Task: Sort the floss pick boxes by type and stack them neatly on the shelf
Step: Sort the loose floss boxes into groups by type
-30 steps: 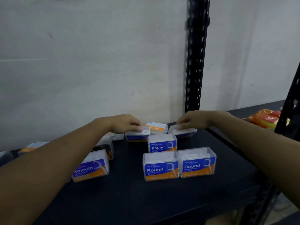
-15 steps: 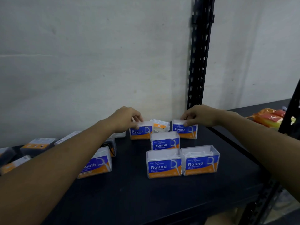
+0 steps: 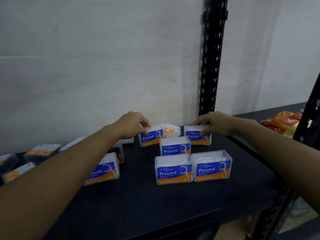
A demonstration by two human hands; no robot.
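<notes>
Head view: clear boxes with blue-and-orange "Round" labels stand upright on the black shelf (image 3: 138, 201). Left hand (image 3: 133, 125) grips the far-left Round box (image 3: 151, 138) by its top; right hand (image 3: 212, 124) grips the far-right Round box (image 3: 197, 135) likewise.

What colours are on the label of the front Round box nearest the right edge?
Blue above, orange below, with white lettering on the front right Round box, seen clearly in the head view.

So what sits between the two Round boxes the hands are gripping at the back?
In the head view, one tipped box lies between the left-hand box and the right-hand box, label not facing forward.
</notes>
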